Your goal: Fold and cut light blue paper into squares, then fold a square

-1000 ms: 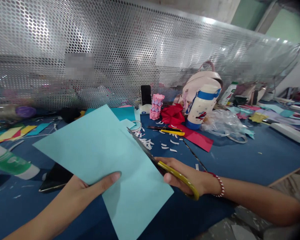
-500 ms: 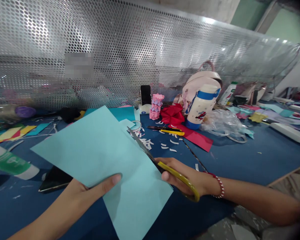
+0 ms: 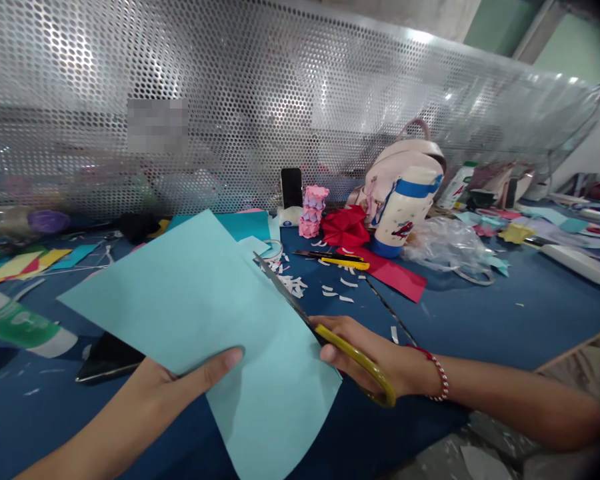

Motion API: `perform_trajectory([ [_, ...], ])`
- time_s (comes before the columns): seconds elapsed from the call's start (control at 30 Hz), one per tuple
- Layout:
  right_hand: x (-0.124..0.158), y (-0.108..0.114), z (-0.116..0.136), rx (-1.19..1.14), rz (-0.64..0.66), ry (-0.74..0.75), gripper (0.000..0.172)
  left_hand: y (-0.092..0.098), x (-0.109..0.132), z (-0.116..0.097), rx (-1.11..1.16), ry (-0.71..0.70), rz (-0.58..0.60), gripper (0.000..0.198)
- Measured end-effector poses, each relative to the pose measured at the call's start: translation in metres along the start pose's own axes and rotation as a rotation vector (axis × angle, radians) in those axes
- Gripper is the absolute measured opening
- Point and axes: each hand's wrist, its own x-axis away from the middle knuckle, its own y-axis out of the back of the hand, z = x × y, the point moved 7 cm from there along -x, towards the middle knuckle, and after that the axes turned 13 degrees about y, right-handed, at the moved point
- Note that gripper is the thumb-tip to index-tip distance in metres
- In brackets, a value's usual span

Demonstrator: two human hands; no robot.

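My left hand (image 3: pixel 195 383) grips a large light-blue sheet of paper (image 3: pixel 180 287), its thumb lying on top and the other fingers hidden underneath. A pair of scissors (image 3: pixel 355 357) with yellow handles is held in my right hand (image 3: pixel 375 353), fingers through the loops. The blades point up and left along the right edge of the paper, at a place where the sheet is partly cut. The lower part of the sheet hangs down toward me and curls at its right side. Under the paper, a dark flat object (image 3: pixel 107 363) shows in part.
Behind the paper lie white paper scraps (image 3: pixel 293 285), a yellow box cutter (image 3: pixel 347 263) and red paper (image 3: pixel 395 277). A bottle (image 3: pixel 405 210), a backpack (image 3: pixel 405 157), a phone (image 3: pixel 291 188) and a pink paper piece (image 3: pixel 313 212) stand before the perforated metal panel (image 3: pixel 240 100). A green-white tube (image 3: pixel 27 327) lies left.
The lower right part of the paper has curled more and its corner has shifted slightly left. My right hand and the scissors have moved very slightly left; the left hand stays put.
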Motion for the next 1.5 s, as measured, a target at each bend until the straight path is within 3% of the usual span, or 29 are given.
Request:
perform_trajectory([
  [0.17, 0.003, -0.003, -0.005, -0.209, -0.059, -0.05, 0.066, 0.001, 0.001, -0.001, 0.01, 0.003, -0.008, 0.135],
  [0.43, 0.002, -0.003, -0.003, -0.234, -0.091, -0.059, 0.066, 0.002, 0.001, 0.0, 0.03, 0.041, -0.034, 0.149],
  [0.8, 0.013, -0.011, -0.015, -0.365, -0.082, -0.183, 0.069, -0.003, 0.002, -0.002, 0.007, -0.038, 0.045, 0.122],
  [1.17, 0.011, -0.009, -0.011, -0.355, -0.082, -0.206, 0.067, 0.001, -0.003, 0.006, 0.029, 0.026, 0.032, 0.122],
  [1.5, 0.01, -0.009, -0.015, -0.381, -0.096, -0.235, 0.061, -0.003, 0.002, -0.002, 0.022, 0.012, 0.033, 0.112],
])
